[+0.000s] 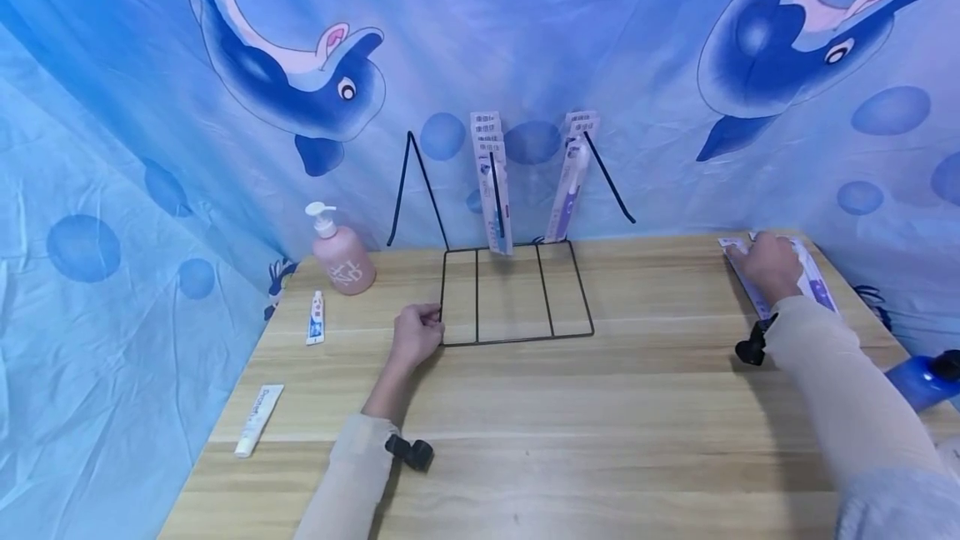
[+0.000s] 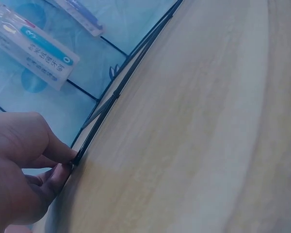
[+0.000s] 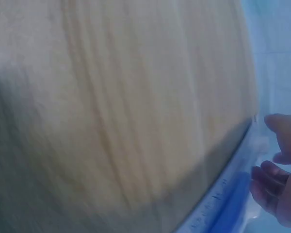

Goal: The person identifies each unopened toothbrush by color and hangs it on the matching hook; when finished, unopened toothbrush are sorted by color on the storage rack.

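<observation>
Left hand [image 1: 415,333] pinching rack [image 1: 517,294] corner, right hand [image 1: 767,263] covering a toothbrush pack [image 1: 813,282], grip unclear, wrist view blurred

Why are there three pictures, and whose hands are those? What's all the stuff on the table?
These are a person's two bare hands, filmed by three small cameras at once. The big picture comes from a camera on the person's head, looking down at a wooden table. The other two come from cameras strapped to each wrist, so they show each hand very close up.

The left hand pinches the corner of a black wire rack. In the left wrist view you can see its fingers right on the wire. Two packaged toothbrushes stand in the rack.

The right hand rests on another toothbrush pack lying flat on the table. The right wrist picture is blurry, so I cannot tell how firmly it grips.

Also on the table: a pink pump bottle, a small tube and a white tube.
</observation>
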Demonstrator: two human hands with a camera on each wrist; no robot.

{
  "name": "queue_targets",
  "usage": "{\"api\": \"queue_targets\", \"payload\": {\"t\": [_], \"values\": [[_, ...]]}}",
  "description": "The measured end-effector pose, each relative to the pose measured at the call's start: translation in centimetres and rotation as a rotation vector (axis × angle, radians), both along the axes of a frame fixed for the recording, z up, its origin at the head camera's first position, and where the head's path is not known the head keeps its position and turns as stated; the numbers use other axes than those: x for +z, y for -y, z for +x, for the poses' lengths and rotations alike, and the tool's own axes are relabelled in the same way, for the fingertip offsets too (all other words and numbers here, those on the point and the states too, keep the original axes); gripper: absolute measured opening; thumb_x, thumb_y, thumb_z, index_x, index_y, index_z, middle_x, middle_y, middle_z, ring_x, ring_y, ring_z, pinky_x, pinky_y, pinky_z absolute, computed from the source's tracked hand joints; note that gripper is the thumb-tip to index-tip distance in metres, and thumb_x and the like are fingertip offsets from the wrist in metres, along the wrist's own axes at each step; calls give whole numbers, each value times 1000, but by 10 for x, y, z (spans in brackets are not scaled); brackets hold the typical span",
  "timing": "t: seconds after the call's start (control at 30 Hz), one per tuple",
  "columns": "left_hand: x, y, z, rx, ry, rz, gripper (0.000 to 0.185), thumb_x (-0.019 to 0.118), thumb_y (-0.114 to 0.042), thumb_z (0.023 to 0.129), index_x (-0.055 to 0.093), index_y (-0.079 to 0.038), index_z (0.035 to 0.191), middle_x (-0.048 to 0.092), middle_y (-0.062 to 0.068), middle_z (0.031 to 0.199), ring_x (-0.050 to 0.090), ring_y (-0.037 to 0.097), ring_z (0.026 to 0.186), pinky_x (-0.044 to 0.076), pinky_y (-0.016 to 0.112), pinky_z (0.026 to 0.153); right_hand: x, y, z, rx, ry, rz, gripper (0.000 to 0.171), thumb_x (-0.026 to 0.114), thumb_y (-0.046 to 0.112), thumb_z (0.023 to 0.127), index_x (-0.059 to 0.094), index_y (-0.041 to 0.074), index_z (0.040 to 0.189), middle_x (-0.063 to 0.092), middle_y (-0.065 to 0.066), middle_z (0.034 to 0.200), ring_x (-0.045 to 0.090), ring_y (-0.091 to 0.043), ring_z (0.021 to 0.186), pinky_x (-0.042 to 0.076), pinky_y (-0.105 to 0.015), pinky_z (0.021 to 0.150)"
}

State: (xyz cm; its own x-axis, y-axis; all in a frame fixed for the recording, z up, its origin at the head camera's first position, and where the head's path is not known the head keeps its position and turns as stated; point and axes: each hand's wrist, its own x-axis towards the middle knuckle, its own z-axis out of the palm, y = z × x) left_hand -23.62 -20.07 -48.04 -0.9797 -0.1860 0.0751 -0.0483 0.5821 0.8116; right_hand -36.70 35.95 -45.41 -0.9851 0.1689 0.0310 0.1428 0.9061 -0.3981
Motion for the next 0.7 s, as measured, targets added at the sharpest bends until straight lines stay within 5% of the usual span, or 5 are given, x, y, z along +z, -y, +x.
{"api": "queue_targets", "payload": {"t": [0.1,0.2,0.43,0.7], "values": [[0,-1,1,-4,-9,-9,37,63,10,78,67,11,115,67,16,92,63,26,84,58,32,76,-5,0,1,2,-2,12,44,50,33,97,47,-1,69,52,-29,78,53,-43,71,44,-50,49],[1,-2,1,-6,-15,-5,36,64,10,79,67,10,115,68,16,92,63,26,84,58,33,77,-7,1,2,-7,2,5,40,49,27,96,42,5,63,47,-19,66,49,-36,62,41,-45,48],[3,-2,0,-5,-14,-14,36,64,10,79,68,10,115,68,16,92,64,26,85,58,34,77,0,5,3,-34,-45,-15,33,43,20,96,48,-2,73,51,-29,79,50,-44,74,42,-52,56],[0,0,1,5,-14,-12,35,64,10,79,67,10,114,67,16,92,64,26,85,58,33,77,27,16,-2,-7,-164,-27,33,42,18,97,54,-12,90,55,-32,83,53,-46,73,43,-59,64]]}}
